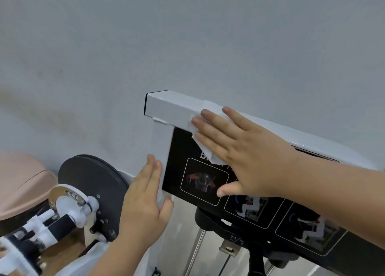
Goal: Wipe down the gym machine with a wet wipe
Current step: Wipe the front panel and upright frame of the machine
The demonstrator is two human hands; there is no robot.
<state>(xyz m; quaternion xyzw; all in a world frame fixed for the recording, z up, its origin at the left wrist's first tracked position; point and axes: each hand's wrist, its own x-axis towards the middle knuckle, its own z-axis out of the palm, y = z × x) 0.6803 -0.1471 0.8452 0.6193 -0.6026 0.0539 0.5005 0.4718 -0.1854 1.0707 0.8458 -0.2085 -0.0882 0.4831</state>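
Note:
The gym machine has a white top beam (173,107) and a white upright post (161,142), with a black instruction panel (181,171) of exercise pictures below the beam. My right hand (243,152) lies flat with straight fingers and presses a white wet wipe (203,125) against the beam's front edge and the top of the panel. Most of the wipe is hidden under the palm. My left hand (143,200) holds the white post, with its fingers along the post's left side and its thumb on the front.
A black round pulley disc (89,190) with white fittings sits to the left of the post. A tan padded seat (23,184) is at the far left. The weight stack's chrome rods (195,248) hang under the panel. A grey wall fills the background.

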